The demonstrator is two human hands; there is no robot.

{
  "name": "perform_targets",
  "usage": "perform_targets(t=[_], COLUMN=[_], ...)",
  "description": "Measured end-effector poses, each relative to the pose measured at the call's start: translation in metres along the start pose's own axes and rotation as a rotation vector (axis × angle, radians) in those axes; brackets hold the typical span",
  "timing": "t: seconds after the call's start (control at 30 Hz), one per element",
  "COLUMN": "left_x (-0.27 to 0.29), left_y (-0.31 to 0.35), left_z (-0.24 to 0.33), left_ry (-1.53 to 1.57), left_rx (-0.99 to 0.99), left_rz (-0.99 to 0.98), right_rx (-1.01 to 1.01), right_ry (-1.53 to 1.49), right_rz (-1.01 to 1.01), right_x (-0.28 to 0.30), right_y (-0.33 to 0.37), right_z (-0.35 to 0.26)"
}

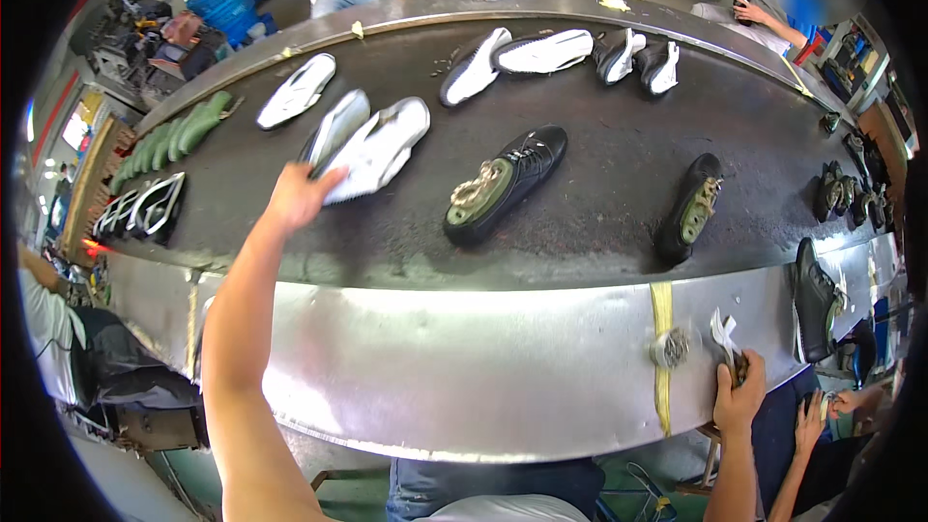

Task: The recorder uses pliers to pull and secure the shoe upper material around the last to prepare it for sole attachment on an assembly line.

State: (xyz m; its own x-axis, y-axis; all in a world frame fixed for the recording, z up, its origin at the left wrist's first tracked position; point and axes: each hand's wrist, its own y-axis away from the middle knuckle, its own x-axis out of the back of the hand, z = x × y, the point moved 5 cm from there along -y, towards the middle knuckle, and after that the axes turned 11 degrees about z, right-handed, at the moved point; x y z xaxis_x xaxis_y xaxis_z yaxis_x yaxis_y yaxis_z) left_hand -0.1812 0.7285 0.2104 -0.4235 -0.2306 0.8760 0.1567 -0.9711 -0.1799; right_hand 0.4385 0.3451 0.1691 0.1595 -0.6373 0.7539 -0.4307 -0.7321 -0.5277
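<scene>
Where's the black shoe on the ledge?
In the head view, the black laced shoe is at the metal ledge's right end, right of the right hand.

Glare whitens the metal ledge (435,367), and straight edges bend toward a black rim.

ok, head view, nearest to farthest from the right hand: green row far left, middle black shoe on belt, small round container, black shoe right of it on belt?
From the right hand:
1. Small round container: metal ledge, just left.
2. Right black shoe: belt, beyond ledge.
3. Middle black shoe: belt, further left.
4. Green row: belt's far left.
</scene>
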Motion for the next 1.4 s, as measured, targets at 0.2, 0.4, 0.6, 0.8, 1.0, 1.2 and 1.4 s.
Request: perform_targets(t=[0.2, 0.4, 0.6, 0.8, 1.0, 1.2, 1.4], left_x=[0.108, 0.113, 0.097, 0.064, 0.052, -0.026, -0.04], left_y=[0.227, 0.332, 0.309, 0.33, 0.556, 0.7, 0.704], left_z=[-0.073, -0.02, 0.024, 0.007, 0.057, 0.06, 0.056], left_ry=[-0.099, -0.377, -0.059, 0.431, 0.508, 0.378, 0.612], left_rx=[0.01, -0.491, -0.243, -0.068, -0.399, -0.46, -0.383], left_rz=[-0.02, 0.323, -0.084, -0.099, -0.23, -0.467, -0.168], right_rx=[0.013, 0.119, 0.127, 0.257, -1.009, -0.894, -0.531], right_ry=[0.012, 0.052, 0.029, -0.308, -1.295, -1.26, -1.018], right_rz=[-0.029, 0.078, 0.093, 0.276, -0.755, -1.19, -1.24], right_x=[-0.006, 0.001, 0.006, 0.04, 0.015, 0.011, 0.04], right_y=[0.003, 0.009, 0.017, 0.123, 0.276, 0.319, 0.314], right_z=[0.0, -0.006, -0.014, -0.045, -0.09, -0.082, -0.088])
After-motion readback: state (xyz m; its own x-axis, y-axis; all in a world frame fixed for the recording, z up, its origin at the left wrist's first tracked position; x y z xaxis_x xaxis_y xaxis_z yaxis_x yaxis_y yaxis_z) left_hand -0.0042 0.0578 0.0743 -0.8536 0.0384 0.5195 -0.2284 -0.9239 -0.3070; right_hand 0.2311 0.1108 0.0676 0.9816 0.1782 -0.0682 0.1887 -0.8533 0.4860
